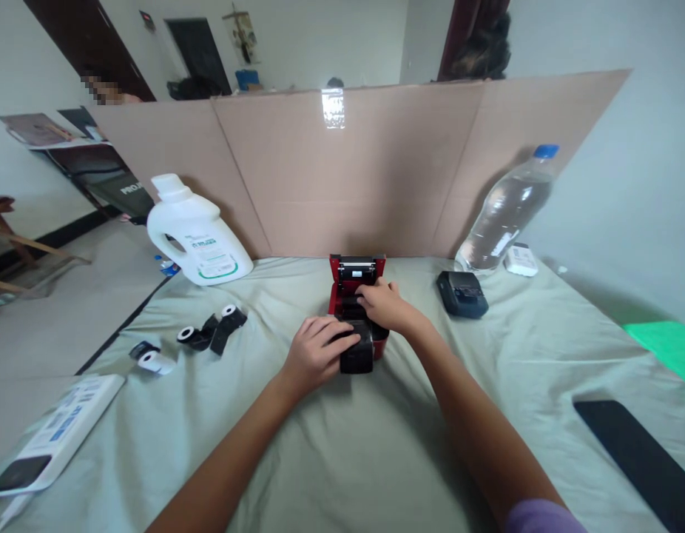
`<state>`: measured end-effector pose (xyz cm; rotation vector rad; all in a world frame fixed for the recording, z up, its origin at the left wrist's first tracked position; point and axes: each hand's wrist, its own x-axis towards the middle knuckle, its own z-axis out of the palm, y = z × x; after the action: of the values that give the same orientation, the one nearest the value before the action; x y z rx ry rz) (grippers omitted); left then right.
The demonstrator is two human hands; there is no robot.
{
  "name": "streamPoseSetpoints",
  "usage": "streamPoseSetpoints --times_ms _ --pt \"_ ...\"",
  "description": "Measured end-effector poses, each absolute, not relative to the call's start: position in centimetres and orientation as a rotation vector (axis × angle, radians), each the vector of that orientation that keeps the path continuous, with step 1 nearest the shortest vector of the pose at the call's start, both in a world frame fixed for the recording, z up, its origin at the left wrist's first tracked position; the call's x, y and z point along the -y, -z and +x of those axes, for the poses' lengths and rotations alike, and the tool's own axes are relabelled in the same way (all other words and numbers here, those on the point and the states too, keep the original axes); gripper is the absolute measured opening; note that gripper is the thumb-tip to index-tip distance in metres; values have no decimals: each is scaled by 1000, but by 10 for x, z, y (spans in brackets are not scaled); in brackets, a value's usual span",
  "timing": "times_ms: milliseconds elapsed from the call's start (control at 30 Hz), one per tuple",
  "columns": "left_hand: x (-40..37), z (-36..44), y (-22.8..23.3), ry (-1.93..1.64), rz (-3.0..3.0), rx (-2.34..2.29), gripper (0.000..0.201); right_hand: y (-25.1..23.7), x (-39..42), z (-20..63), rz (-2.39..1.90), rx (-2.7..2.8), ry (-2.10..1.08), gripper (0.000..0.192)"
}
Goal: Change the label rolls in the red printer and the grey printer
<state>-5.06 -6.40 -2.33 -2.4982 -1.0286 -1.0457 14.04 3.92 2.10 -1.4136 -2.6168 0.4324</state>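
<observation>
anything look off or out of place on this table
Mostly no. The water bottle leans against the cardboard screen instead of standing upright, and the black rolls lie scattered. No spill or damage shows.

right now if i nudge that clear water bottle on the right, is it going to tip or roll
The water bottle looks nearly full, so it is probably heavy for its size and would resist a light nudge. It appears to lean against the cardboard screen, so a sideways push could slide it along and topple it. Once down, its round body would likely roll on the cloth-covered table.
</observation>
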Motion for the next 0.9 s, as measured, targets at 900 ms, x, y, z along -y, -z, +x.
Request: streamPoseSetpoints --times_ms 900 --pt "84 -40 32 1113 -2453 1147 51 15 -40 166 -1182 1459 -800 44"
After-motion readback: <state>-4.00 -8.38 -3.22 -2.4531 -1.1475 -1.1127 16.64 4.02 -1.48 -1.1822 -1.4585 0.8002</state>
